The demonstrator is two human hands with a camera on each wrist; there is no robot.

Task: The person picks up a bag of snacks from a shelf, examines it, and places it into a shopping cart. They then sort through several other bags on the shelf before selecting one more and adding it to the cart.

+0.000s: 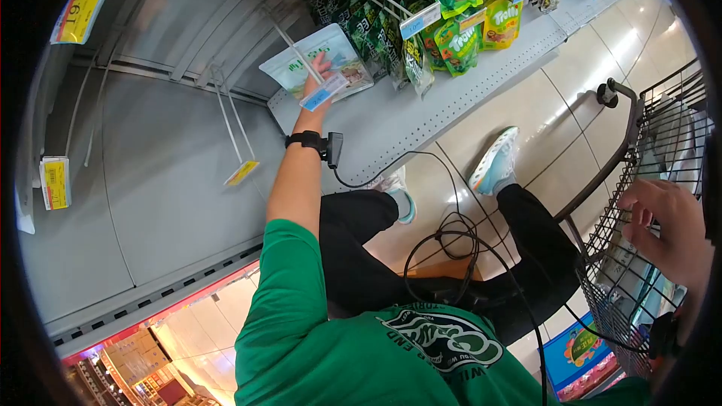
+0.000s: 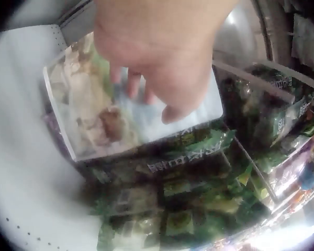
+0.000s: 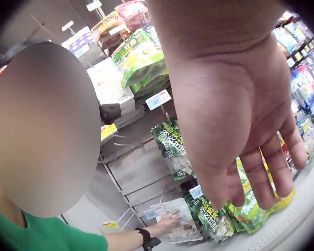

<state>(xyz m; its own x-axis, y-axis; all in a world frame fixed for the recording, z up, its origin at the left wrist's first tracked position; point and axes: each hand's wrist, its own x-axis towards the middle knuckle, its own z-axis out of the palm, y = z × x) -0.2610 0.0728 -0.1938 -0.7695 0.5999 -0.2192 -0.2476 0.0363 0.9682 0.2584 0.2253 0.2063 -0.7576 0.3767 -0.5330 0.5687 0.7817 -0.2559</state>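
My left hand (image 1: 317, 73) reaches onto the lower shelf and touches the front of a white and pale blue snack pouch (image 1: 347, 51). In the left wrist view its fingers (image 2: 133, 86) lie against the printed front of the pouch, thumb apart from them. A hook with a blue-white price tag (image 1: 325, 92) crosses over this hand in the head view. My right hand (image 1: 669, 229) hangs over the wire shopping cart (image 1: 613, 256), holding nothing; the right wrist view shows its palm and loosely extended fingers (image 3: 261, 175).
Dark green snack bags (image 1: 368, 37) hang right beside the pouch, followed by bright green and yellow candy bags (image 1: 459, 45). Metal hooks with yellow tags (image 1: 242, 173) stick out over the grey shelf (image 1: 173, 203). A black cable (image 1: 451, 237) coils above the tiled floor (image 1: 549, 116).
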